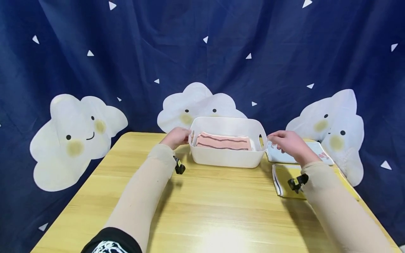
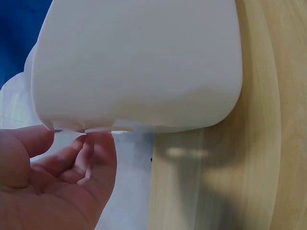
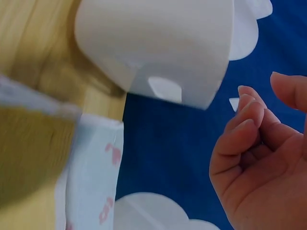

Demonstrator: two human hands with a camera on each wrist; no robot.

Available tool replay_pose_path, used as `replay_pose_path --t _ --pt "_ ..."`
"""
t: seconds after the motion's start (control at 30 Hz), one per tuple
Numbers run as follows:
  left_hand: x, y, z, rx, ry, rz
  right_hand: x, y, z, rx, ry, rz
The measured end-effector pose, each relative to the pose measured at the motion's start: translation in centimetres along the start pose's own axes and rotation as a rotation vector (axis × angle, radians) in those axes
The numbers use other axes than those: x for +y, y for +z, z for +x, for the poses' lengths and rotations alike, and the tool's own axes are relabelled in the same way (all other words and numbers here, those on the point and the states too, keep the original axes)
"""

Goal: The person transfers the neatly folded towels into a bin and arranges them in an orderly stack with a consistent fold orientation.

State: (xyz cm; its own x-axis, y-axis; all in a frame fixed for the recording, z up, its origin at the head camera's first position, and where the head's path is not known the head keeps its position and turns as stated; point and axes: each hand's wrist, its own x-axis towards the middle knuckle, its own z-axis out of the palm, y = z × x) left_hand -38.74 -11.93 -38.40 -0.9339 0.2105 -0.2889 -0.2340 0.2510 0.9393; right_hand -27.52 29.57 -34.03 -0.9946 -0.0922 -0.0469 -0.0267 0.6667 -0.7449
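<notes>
White plastic basket (image 1: pixel 226 159) sits on wood-grain table (image 1: pixel 202 200), left handle end pinched by my left hand (image 1: pixel 178 137), likely for steadiness; right hand (image 1: pixel 289 142) loosely curled beside it, holding nothing.

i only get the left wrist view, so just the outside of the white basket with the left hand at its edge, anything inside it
Observer: Yes, the head view shows a pink cloth with dark wavy stripes lying in the white basket.
Operator: and is the right hand holding the other end
Observer: No, the right wrist view shows it apart from the basket, with dark blue curtain visible between them.
Operator: anything else lying on that side
Observer: Yes, a light blue cloth lies to the right of the basket, with a yellow cloth below it in the head view.
</notes>
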Motion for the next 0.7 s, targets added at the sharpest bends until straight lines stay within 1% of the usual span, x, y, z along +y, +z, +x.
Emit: replay_pose_path --t 0.17,0.3,0.4,0.53,0.7 --pt "-0.2 -0.3 -0.2 0.018 -0.025 0.008 1.2 -1.0 -2.0 -0.001 -0.017 -0.051" --pt "-0.1 -0.3 -0.6 0.032 -0.012 -0.004 2.2 -1.6 -3.2 0.01 -0.021 -0.078" --pt "0.1 -0.1 -0.9 0.03 0.0 -0.018 3.0 -1.9 -4.0 0.017 -0.024 -0.089" --pt "0.1 0.0 -1.0 0.027 -0.002 -0.029 4.0 -1.9 -5.0 0.007 -0.026 -0.141" --pt "-0.1 0.0 -0.5 0.033 0.0 -0.028 5.3 -1.3 -5.8 -0.023 -0.041 -0.238"
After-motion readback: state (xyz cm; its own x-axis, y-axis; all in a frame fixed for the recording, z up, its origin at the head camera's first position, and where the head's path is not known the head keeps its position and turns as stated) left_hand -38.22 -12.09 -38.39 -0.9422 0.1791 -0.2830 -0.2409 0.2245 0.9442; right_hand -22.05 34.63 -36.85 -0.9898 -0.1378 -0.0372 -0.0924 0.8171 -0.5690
